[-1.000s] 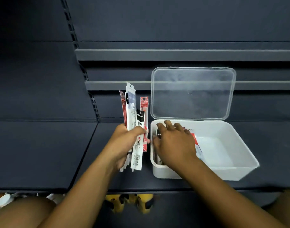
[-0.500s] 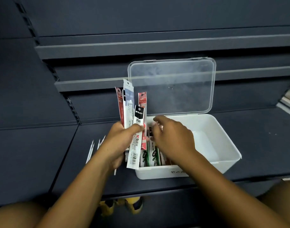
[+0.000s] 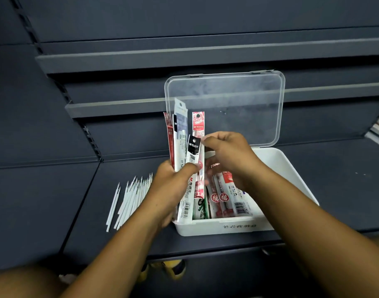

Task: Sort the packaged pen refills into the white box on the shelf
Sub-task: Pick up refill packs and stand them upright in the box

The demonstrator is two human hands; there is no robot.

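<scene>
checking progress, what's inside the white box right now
Packaged refills lie side by side in the white box, red-and-white ones and a green one. The right hand and the bundle in the left hand cover the rest, so no count.

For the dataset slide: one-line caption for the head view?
Left hand holds packaged refills upright while right hand pinches one at the open white box.

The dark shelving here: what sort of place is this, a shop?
Probably a stationery shop or its stockroom: slotted display shelving, barcoded packaged pen refills with hang holes, and a labelled white box for stocking them.
</scene>
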